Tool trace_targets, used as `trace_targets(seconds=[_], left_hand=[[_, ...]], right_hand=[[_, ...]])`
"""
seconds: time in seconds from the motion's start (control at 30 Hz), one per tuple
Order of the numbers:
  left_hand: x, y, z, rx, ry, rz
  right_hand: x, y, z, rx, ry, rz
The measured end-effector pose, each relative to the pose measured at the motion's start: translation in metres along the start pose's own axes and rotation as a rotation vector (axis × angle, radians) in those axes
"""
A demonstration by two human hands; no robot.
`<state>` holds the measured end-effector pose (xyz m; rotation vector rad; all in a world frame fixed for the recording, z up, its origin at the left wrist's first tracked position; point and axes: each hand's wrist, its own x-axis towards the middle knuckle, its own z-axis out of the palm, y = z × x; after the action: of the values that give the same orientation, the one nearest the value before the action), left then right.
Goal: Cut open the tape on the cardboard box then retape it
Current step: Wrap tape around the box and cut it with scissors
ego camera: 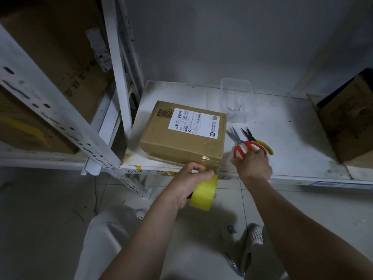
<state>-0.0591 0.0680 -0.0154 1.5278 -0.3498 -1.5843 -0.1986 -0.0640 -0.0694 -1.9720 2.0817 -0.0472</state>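
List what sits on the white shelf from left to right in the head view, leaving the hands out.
cardboard box → red-handled scissors → yellow-handled pliers → open brown carton at the right edge. The clear plastic tub stands farther back, overlapping the box and scissors sideways, so it is left out.
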Motion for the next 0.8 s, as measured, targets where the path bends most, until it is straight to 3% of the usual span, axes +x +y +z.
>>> trace_targets(seconds=[0.17, 0.37, 0.47, 0.57, 0.7, 0.8], left_hand=[[-0.002, 0.003, -0.001, 0.015, 0.032, 0.009], [-0.002, 0.006, -0.003, -0.009, 0.03, 0.021], [-0.003, 0.007, -0.002, 0.003, 0.035, 0.028], [-0.004, 0.007, 0.0, -0.017, 0.04, 0.03], [-0.008, 0.01, 0.002, 0.039, 0.054, 0.045], [-0.005, 0.008, 0.003, 0.106, 0.108, 0.054]], right_hand=[[0.005, 0.003, 0.0, -0.119, 0.175, -0.028], [0.013, 0.001, -0.009, -0.106, -0.024, 0.097], [0.011, -0.001, -0.012, -0.061, -0.021, 0.118], [0.005, -0.002, -0.019, 0.321, 0.013, 0.146], [-0.004, 0.006, -0.037, 1.065, -0.296, 0.09], [-0.02, 0.024, -0.058, 1.101, -0.552, -0.001]])
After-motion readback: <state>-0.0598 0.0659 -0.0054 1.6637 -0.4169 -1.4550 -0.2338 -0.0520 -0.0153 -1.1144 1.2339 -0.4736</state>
